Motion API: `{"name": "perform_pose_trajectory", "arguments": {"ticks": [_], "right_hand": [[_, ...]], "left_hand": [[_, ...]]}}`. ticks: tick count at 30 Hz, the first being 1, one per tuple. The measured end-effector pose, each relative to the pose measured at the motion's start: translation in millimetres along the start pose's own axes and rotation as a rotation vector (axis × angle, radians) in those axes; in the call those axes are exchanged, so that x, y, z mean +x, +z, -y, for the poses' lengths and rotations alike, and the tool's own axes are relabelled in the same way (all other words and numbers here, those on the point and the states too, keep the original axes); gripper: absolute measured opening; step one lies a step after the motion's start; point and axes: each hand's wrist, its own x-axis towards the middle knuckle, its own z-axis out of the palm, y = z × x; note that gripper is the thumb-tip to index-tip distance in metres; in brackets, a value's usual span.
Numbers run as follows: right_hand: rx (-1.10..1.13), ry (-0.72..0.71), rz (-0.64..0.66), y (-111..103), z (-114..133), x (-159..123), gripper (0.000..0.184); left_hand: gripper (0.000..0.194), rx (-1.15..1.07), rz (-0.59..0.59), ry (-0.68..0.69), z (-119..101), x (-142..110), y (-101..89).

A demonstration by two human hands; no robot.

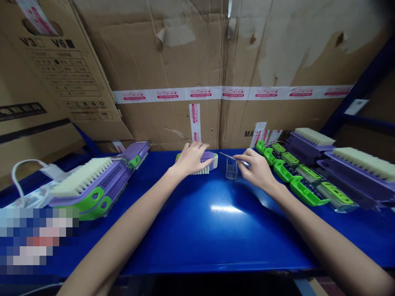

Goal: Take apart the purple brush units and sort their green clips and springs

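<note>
1. The brush [206, 156], purple with pale bristles and a pale green end, lay near the middle of the counter's [200, 242] back edge, partly covered by a hand.
2. The left hand [191, 158] rested over the brush, palm down, the thumb stretched along its near side and the fingers slightly spread toward the back; whether it gripped the brush, I could not tell.
3. The right hand [254, 167] pinched a thin metallic tool [226, 156] between thumb and fingers, its tip pointing left, toward the brush but apart from it.
4. A small clear box [231, 170] stood just beside the right hand, between it and the brush.
5. Toward the counter's right edge, green clips [282, 171] ran in a row, with clear cases [337, 194] with green tops alongside; beyond these sat purple units [341, 174] topped with pale bristles.
6. Toward the left edge stood stacked purple-and-green units [103, 187], bristles uppermost on the nearer one, with a white cable [17, 176] beside them.
7. Cardboard [169, 65], crossed by printed tape [200, 93], rose behind the counter's back edge.
</note>
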Motion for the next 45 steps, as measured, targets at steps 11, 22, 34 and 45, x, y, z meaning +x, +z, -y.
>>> {"name": "perform_pose_trajectory", "arguments": {"ticks": [11, 22, 34, 45], "right_hand": [[-0.107, 0.013, 0.115, -1, 18, -1, 0.032], [-0.427, 0.083, 0.350, 5, 52, -8, 0.036], [-0.434, 0.079, 0.370, 12, 55, -10, 0.037], [-0.405, 0.291, 0.241, -13, -2, 4, 0.035]], "left_hand": [[0.030, -0.283, 0.146, -0.062, -7, 20, 19.6], [0.030, -0.233, 0.148, -0.099, -10, 18, 17.7], [0.036, -0.157, 0.167, -0.144, -15, 19, 19.0], [0.038, -0.110, 0.176, -0.158, -20, 29, 21.8]]}}
